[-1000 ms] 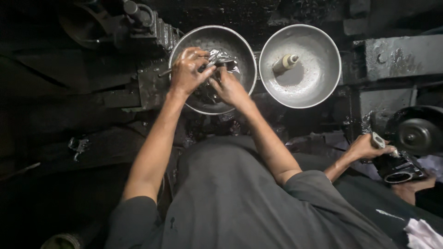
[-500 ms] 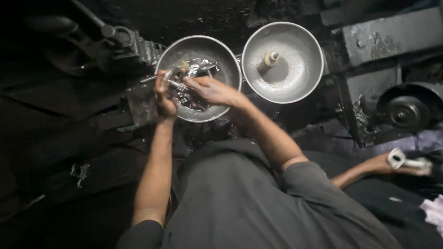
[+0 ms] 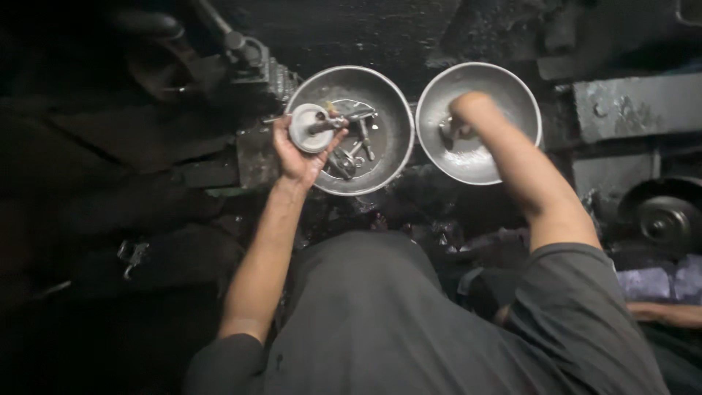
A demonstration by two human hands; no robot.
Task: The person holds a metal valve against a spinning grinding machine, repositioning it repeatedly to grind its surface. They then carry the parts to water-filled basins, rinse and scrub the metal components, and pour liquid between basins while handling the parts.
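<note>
While the left hand (image 3: 301, 150) is closing its fingers around a round white disc with a short metal stem (image 3: 311, 127), it is holding that part up over the left edge of the left bowl (image 3: 391, 110), near the upper middle of the frame. Loose metal parts (image 3: 352, 150) are lying inside this steel bowl, just right of the raised disc. Further right, the right hand (image 3: 461, 117) is reaching down into the right bowl (image 3: 523, 102), its fingers bunching on a small metal piece (image 3: 444, 130); blur is hiding the grip, so I cannot tell whether it is clamping the piece or only touching it. Both bowls are sitting side by side, rims nearly touching, on a dark greasy bench (image 3: 409, 29). A black machine with a lever (image 3: 234, 55) is standing at the upper left, just beside the left bowl. At the right edge a grinding wheel (image 3: 662, 219) is showing, and another person's arm (image 3: 669, 313) is lying at the lower right, well apart from both hands
</note>
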